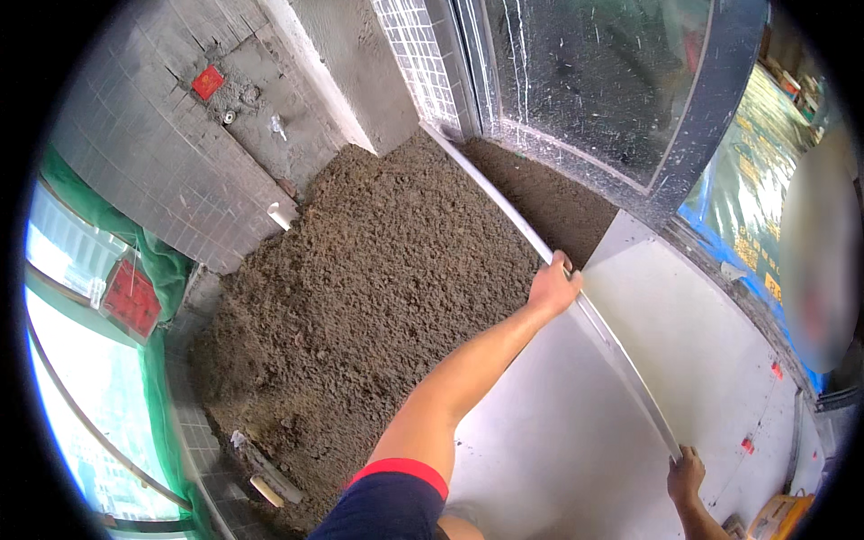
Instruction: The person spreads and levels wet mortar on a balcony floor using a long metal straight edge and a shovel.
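Note:
A long pale metal straightedge [490, 197] runs diagonally from the far wall corner over the grainy mortar bed [378, 252] and the large light floor tiles [567, 405]. My left hand [553, 286] grips it near the tile edge, fingers wrapped round it, with my forearm stretched up from the lower edge. My right hand [686, 472] holds its near end at the lower right. Beyond the straightedge, a darker, smoother patch of mortar [549, 193] lies against the door frame.
A trowel [273, 475] lies on the mortar at lower left. A tiled wall [180, 108] with pipe stubs, a window [81, 387] with green netting and a glass door [585, 81] border the area. Small red tile spacers [747, 445] and a yellow bucket [778, 517] are at right.

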`<state>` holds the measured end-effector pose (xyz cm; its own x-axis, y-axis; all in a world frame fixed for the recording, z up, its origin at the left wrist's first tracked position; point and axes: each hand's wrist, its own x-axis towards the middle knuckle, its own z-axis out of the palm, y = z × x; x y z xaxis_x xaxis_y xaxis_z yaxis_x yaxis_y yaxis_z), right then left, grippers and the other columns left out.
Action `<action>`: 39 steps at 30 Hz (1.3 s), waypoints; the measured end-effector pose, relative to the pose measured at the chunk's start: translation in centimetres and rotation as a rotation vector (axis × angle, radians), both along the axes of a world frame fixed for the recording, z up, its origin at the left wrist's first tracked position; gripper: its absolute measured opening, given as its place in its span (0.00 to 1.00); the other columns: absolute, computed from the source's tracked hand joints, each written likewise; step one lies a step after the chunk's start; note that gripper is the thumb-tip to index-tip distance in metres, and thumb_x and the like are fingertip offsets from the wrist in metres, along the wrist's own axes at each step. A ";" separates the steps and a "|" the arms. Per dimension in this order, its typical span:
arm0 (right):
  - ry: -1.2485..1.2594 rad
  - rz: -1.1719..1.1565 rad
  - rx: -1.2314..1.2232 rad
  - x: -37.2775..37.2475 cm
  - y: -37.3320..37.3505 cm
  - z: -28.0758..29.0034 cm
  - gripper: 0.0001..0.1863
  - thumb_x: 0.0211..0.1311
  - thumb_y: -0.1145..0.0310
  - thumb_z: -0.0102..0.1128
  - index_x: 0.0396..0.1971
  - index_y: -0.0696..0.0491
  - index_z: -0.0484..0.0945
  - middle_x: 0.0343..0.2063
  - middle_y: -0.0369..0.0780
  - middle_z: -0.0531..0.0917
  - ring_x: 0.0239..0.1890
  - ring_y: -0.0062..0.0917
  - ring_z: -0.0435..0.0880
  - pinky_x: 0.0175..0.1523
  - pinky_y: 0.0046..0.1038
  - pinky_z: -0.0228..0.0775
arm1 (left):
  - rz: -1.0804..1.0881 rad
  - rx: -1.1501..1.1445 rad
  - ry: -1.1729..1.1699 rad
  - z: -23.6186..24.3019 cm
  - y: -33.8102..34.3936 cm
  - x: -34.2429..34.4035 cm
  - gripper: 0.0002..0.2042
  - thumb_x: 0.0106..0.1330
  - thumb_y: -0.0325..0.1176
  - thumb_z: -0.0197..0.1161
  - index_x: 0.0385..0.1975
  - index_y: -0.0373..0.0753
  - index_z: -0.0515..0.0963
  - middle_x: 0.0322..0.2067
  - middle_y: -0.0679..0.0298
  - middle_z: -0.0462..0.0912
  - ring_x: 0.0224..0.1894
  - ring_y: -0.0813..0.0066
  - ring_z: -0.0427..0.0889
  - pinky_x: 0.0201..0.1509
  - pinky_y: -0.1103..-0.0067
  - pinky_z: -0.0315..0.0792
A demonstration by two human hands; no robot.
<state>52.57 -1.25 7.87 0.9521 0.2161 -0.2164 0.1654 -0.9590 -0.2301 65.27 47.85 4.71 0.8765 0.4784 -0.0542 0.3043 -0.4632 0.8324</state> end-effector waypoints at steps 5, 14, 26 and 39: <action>-0.094 0.049 -0.001 3.2 5.4 0.1 0.16 0.53 0.76 0.64 0.43 0.52 0.79 0.38 0.45 0.81 0.39 0.48 0.81 0.41 0.44 0.73 | 0.082 0.005 -0.019 0.4 3.4 3.1 0.17 0.59 0.41 0.63 0.42 0.39 0.69 0.33 0.48 0.79 0.39 0.48 0.81 0.47 0.61 0.74; 0.012 0.148 -0.026 8.4 8.3 0.8 0.16 0.52 0.78 0.63 0.44 0.54 0.79 0.40 0.46 0.82 0.41 0.48 0.81 0.46 0.43 0.73 | -0.029 0.119 -0.019 -0.2 8.1 5.6 0.19 0.62 0.45 0.62 0.44 0.38 0.68 0.35 0.44 0.79 0.41 0.44 0.80 0.51 0.60 0.74; 0.269 0.375 -0.075 2.6 5.1 0.9 0.21 0.45 0.79 0.60 0.44 0.52 0.80 0.42 0.46 0.82 0.41 0.48 0.81 0.45 0.47 0.71 | 0.133 0.103 0.166 2.2 6.3 -13.1 0.18 0.64 0.45 0.58 0.42 0.36 0.67 0.27 0.43 0.81 0.34 0.39 0.82 0.41 0.56 0.77; -0.003 0.261 -0.047 -1.1 8.6 0.6 0.23 0.46 0.82 0.57 0.47 0.55 0.77 0.40 0.47 0.80 0.41 0.49 0.79 0.44 0.46 0.71 | 0.191 0.065 -0.025 2.0 8.0 -10.0 0.14 0.63 0.38 0.59 0.42 0.38 0.68 0.32 0.43 0.78 0.35 0.45 0.80 0.44 0.57 0.74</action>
<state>51.43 7.40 8.46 0.8663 0.4440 -0.2289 0.4091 -0.8935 -0.1852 55.27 55.81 6.74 0.7700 0.6381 0.0026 0.3717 -0.4518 0.8110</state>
